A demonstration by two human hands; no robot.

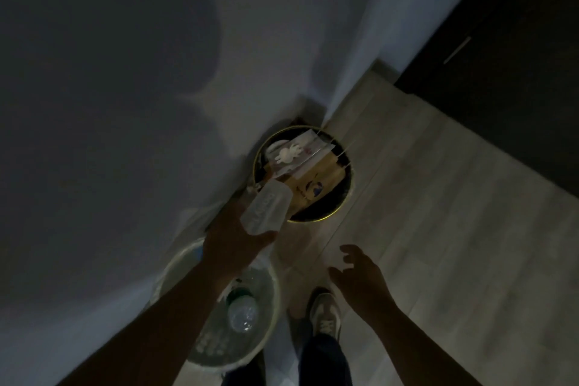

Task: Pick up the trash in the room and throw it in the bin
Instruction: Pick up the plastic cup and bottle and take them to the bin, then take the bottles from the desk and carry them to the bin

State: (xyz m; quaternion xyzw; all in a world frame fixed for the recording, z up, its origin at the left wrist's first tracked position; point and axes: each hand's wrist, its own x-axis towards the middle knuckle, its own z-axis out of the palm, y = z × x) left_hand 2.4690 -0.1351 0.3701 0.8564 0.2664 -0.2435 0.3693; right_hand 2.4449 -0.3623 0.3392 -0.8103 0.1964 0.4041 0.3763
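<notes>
My left hand (233, 236) holds a pale, crumpled plastic wrapper (266, 208) just at the near-left rim of a round dark bin with a gold rim (340, 202). The bin stands on the floor against the wall and holds paper bags, packaging and several sticks. My right hand (360, 276) hovers lower right of the bin over the floor, fingers loosely spread, holding nothing.
A second, white bin with a liner (272, 316) stands near my feet at the wall, with a clear plastic bottle (241, 312) inside. My shoe (326, 313) is beside it. Pale wood floor extends right toward a dark cabinet (507, 78). The room is dim.
</notes>
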